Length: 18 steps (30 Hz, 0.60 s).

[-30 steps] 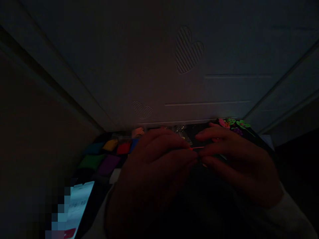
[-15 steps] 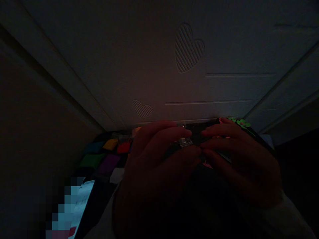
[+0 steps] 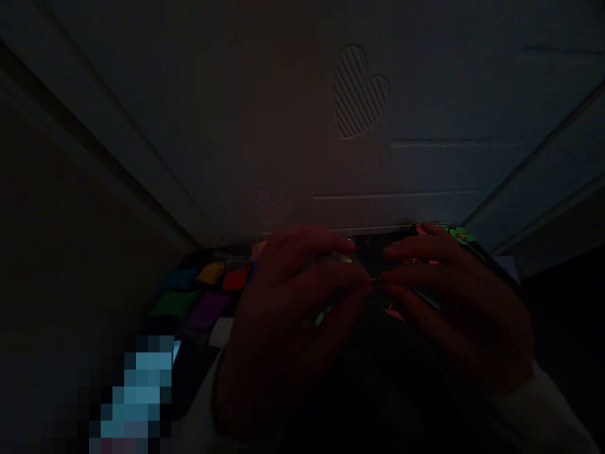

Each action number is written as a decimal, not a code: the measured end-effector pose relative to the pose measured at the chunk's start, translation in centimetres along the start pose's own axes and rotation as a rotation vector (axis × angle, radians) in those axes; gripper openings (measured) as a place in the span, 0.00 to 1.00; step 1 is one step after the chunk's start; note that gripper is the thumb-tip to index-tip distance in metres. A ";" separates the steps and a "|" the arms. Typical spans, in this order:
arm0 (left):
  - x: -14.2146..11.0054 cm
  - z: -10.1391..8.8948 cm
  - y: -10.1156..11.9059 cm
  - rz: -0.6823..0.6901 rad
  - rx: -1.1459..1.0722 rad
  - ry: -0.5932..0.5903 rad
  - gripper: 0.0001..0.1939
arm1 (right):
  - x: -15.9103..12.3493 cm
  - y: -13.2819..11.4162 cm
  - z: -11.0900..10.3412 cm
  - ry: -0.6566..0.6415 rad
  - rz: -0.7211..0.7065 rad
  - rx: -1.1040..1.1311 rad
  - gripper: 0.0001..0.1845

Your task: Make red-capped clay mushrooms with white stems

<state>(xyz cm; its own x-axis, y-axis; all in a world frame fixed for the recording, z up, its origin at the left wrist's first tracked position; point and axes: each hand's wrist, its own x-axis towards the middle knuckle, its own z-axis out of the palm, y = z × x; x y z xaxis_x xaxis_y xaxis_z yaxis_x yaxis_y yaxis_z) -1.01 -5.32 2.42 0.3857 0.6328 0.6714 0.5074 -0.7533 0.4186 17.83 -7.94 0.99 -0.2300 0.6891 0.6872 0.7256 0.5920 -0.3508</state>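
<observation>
Two bare hands work close together in dim light above a dark counter [image 3: 374, 249], one thin piece [image 3: 375, 279] bridging the small gap between their fingertips. Its visible sliver lies level, long axis running left to right across the wearer's view, one end toward each hand; which end is the front cannot be told. The left hand [image 3: 297, 302] has thumb and forefinger together, clamped on the near-hidden left end, while the right hand [image 3: 458, 302] pinches the other end, its upper fingers raised and spread.

Left of the hands sit six coloured packets, one each of teal [image 3: 179, 279], yellow [image 3: 210, 273], red [image 3: 236, 278], green [image 3: 174, 304], purple [image 3: 208, 309] and white [image 3: 220, 332]. One green flower [image 3: 462, 236] lies beyond the right hand, one pink scrap [image 3: 394, 313] below its fingertips, and one green scrap [image 3: 322, 316] shows beside the left thumb. Two striped hearts, one large [image 3: 360, 94] and one small [image 3: 271, 206], mark the pale panel [image 3: 227, 126] behind.
</observation>
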 end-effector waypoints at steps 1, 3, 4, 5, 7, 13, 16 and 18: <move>0.0 0.0 0.0 -0.016 -0.029 0.008 0.06 | 0.0 0.0 0.0 0.003 0.004 0.000 0.06; 0.0 0.1 -0.1 -0.035 -0.080 0.021 0.06 | 0.0 -0.1 0.0 0.007 0.015 0.007 0.06; 0.0 0.2 -0.1 -0.038 -0.096 0.023 0.06 | -0.1 -0.1 0.1 0.010 0.022 0.018 0.06; 0.0 0.4 -0.1 -0.038 -0.103 0.023 0.06 | -0.1 -0.1 0.1 0.015 0.032 0.037 0.06; 0.1 0.6 0.0 -0.034 -0.101 0.024 0.05 | -0.1 -0.1 0.3 0.033 0.047 0.090 0.06; 0.0 1.1 0.2 0.000 -0.089 0.054 0.04 | -0.1 0.0 0.6 0.060 0.030 0.153 0.05; 0.0 1.1 0.1 -0.005 -0.111 0.045 0.05 | -0.1 0.0 0.5 0.053 0.030 0.150 0.04; -0.1 1.1 0.0 -0.019 -0.135 0.044 0.05 | -0.1 0.2 0.5 0.044 0.028 0.150 0.04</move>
<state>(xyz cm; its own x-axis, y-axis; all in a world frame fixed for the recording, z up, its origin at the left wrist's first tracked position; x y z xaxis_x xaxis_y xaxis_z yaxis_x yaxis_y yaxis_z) -0.16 -5.18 1.68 0.3409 0.6412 0.6875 0.4049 -0.7601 0.5082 17.66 -7.74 0.55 -0.1800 0.6894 0.7016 0.6255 0.6307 -0.4593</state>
